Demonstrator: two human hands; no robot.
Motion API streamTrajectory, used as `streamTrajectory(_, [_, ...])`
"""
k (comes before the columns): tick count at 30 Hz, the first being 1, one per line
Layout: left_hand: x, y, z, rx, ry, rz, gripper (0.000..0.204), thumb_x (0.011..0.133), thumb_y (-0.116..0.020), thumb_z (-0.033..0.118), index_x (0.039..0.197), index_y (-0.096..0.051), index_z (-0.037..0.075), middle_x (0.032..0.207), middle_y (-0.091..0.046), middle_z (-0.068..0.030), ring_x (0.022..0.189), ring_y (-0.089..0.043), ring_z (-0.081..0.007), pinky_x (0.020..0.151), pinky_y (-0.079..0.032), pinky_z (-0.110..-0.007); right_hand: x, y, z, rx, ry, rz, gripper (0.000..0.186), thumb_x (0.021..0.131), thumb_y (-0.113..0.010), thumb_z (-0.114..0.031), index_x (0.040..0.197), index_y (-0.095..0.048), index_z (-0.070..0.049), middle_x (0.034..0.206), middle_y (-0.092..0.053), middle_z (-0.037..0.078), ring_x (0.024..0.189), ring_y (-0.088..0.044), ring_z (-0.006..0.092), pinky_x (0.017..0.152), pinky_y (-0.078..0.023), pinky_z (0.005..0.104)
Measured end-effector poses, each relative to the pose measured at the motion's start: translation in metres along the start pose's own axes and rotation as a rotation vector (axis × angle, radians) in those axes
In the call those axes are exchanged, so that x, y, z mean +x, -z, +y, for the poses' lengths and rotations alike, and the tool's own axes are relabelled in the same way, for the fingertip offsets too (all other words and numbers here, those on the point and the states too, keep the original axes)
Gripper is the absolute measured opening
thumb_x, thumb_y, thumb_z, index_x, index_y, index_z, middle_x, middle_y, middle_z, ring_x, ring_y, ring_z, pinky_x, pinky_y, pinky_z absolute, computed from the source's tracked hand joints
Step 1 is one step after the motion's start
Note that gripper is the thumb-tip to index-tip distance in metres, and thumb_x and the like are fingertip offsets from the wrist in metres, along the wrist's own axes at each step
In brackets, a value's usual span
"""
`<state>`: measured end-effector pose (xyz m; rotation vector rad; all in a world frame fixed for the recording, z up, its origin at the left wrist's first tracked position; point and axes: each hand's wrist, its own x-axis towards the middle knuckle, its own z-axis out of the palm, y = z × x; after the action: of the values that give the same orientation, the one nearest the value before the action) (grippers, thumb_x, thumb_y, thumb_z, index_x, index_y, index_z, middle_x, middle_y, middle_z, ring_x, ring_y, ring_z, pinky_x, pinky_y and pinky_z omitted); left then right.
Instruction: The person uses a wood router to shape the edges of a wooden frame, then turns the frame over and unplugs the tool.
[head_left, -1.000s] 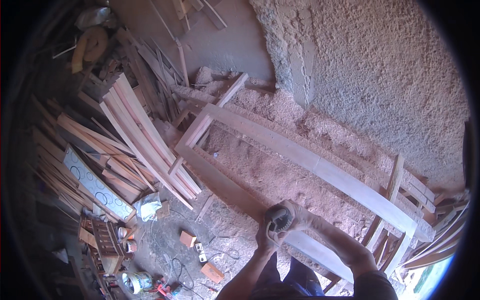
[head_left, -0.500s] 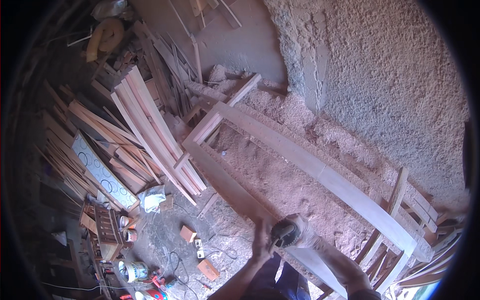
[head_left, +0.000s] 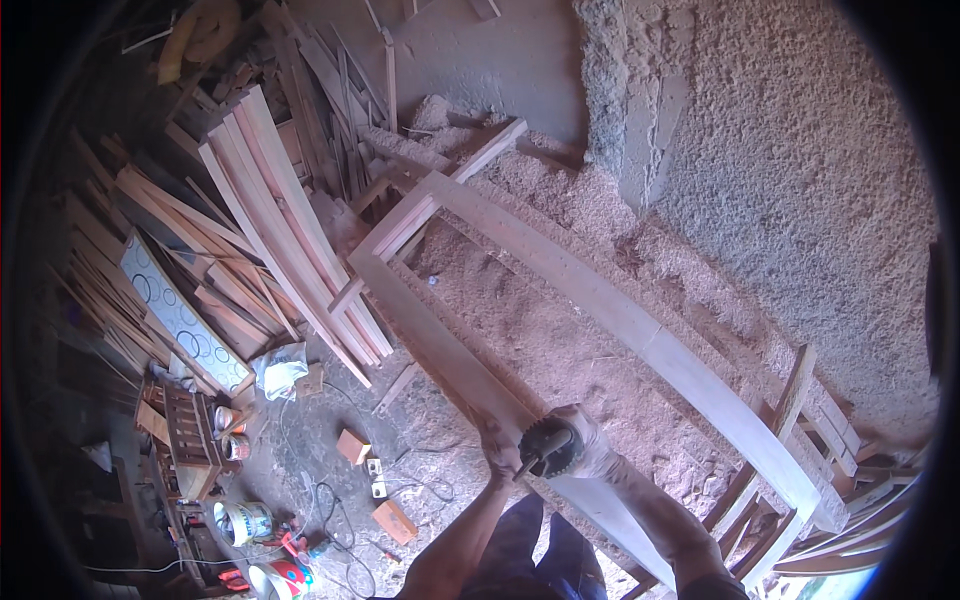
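Observation:
A long rectangular wooden frame (head_left: 670, 355) lies raised, stretching from upper left to lower right. On its near rail (head_left: 450, 355) sits a dark, round-topped hand tool (head_left: 550, 447), probably a power tool, though its exact kind is hard to make out. My right hand (head_left: 592, 445) wraps around the tool's far right side, fingers closed. At the tool's left is my left hand (head_left: 497, 450), its fingers curled at the rail's edge and the tool's side; what they grip is partly hidden.
Stacked boards (head_left: 290, 230) stand left of the frame. Sawdust (head_left: 530, 300) lies heaped inside it, with a rough wall (head_left: 760, 170) beyond. Cables, wood blocks (head_left: 395, 522), a power strip (head_left: 376, 478) and buckets (head_left: 243, 522) are on the floor at lower left.
The view has shifted, so the surroundings sit a little further left. Both hands and the tool have moved slightly up-left along the near rail.

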<state>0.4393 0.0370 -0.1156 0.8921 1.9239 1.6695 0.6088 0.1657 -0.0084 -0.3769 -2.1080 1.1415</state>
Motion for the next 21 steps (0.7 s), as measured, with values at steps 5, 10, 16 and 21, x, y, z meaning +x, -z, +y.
streamTrajectory(5, [-0.005, 0.004, -0.022, 0.102, -0.074, -0.060, 0.065, 0.104, -0.061, 0.042, 0.154, -0.045, 0.003, 0.150, -0.056, -0.0218, 0.135, -0.055, -0.0395, 0.116, -0.040, -0.054, 0.026, -0.010, 0.008, 0.004, 0.003, -0.009, 0.091, 0.056, -0.100, -0.031, 0.135, -0.060, -0.009, 0.123, -0.068, 0.011, 0.109, -0.068, 0.0328, 0.096, -0.053, 0.0450])
streamTrajectory(10, [-0.004, 0.021, -0.047, 0.523, -0.315, -0.145, 0.062, 0.103, -0.062, 0.044, 0.150, -0.053, 0.003, 0.151, -0.055, -0.0221, 0.138, -0.052, -0.0418, 0.118, -0.038, -0.055, 0.056, -0.035, 0.026, 0.055, -0.030, 0.003, 0.092, 0.058, -0.102, -0.032, 0.136, -0.060, -0.011, 0.127, -0.068, 0.010, 0.112, -0.068, 0.0311, 0.099, -0.053, 0.0425])
streamTrajectory(16, [0.001, 0.001, -0.001, 0.110, -0.002, 0.079, 0.066, 0.110, -0.048, 0.045, 0.156, -0.038, -0.001, 0.151, -0.051, -0.0272, 0.135, -0.054, -0.0400, 0.112, -0.042, -0.050, 0.092, -0.057, 0.036, -0.029, -0.050, 0.004, 0.087, 0.060, -0.102, -0.034, 0.135, -0.064, -0.011, 0.120, -0.070, 0.010, 0.109, -0.069, 0.0306, 0.100, -0.053, 0.0406])
streamTrajectory(21, [0.004, -0.010, 0.039, -0.054, 0.083, 0.098, 0.072, 0.115, -0.037, 0.046, 0.163, -0.024, -0.006, 0.149, -0.048, -0.0316, 0.129, -0.056, -0.0392, 0.107, -0.046, -0.046, 0.122, -0.071, 0.051, -0.028, -0.098, -0.108, 0.088, 0.064, -0.097, -0.046, 0.138, -0.061, -0.014, 0.128, -0.061, 0.008, 0.122, -0.059, 0.0270, 0.110, -0.046, 0.0394])
